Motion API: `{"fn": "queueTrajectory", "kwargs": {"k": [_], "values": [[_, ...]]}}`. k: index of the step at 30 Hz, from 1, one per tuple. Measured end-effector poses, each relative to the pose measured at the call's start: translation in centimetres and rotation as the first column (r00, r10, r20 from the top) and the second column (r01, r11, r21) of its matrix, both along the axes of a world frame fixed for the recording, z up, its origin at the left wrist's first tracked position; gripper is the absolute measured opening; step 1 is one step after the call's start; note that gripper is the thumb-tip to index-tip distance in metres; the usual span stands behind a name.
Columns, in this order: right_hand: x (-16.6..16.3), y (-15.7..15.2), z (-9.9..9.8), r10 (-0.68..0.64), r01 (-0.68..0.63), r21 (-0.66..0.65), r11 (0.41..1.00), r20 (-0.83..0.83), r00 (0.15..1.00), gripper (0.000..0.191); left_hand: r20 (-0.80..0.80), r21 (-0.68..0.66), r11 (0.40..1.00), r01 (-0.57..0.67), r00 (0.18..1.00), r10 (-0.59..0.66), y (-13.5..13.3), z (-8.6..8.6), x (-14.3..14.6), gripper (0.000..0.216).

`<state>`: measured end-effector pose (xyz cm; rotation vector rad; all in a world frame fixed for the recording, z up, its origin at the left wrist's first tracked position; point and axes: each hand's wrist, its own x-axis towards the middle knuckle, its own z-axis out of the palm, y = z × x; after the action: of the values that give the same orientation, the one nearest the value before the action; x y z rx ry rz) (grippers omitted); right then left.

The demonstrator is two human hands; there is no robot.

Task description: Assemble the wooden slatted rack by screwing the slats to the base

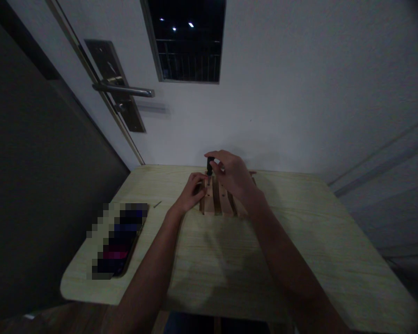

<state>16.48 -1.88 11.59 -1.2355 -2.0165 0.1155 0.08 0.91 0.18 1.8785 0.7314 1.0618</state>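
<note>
A small wooden slatted piece (209,204) lies at the far side of the table, its pale slats apart with dark gaps between them and small holes in them. My right hand (235,174) is closed around the black handle of a screwdriver (209,166), which stands upright over the left slat. My left hand (191,194) grips the left edge of the wooden piece, with fingertips close to the screwdriver's lower end. The exact contact at the tip is too small to make out. My right hand hides part of the piece's right side.
On the pale wooden table (202,260), a phone (125,236) lies at the left, partly pixelated. A thin screw or nail (157,204) rests beside it. Behind the table stands a white door with a metal handle (125,89) and a dark window (191,46).
</note>
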Motion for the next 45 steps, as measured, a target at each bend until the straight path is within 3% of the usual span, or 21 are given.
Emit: {"fn": "queueTrajectory", "kwargs": {"k": [12, 22, 31, 38, 45], "values": [[-0.02, -0.19, 0.33, -0.007, 0.007, -0.007, 1.0, 0.03, 1.0, 0.017, -0.03, 0.023, 1.0, -0.016, 0.999, 0.016, -0.05, 0.19, -0.05, 0.025], [-0.14, -0.21, 0.31, 0.002, -0.003, -0.013, 1.0, -0.068, 0.998, 0.024, -0.042, 0.034, 0.999, -0.033, 0.999, 0.034, -0.27, 0.55, 0.11, 0.026], [-0.03, 0.03, 0.08, -0.027, 0.027, -0.001, 1.0, -0.044, 0.999, 0.014, -0.045, 0.021, 0.998, -0.051, 0.998, 0.052, 0.1, -0.08, -0.02, 0.028], [0.12, 0.36, -0.4, -0.065, 0.066, 0.04, 0.997, -0.029, 0.997, 0.024, -0.031, 0.01, 0.999, -0.044, 0.999, 0.044, -0.09, 0.12, 0.01, 0.027], [0.34, 0.17, -0.16, -0.077, 0.077, 0.0, 0.997, -0.002, 0.997, 0.023, -0.031, 0.023, 0.999, -0.042, 0.999, 0.043, -0.09, 0.12, 0.0, 0.027]]}}
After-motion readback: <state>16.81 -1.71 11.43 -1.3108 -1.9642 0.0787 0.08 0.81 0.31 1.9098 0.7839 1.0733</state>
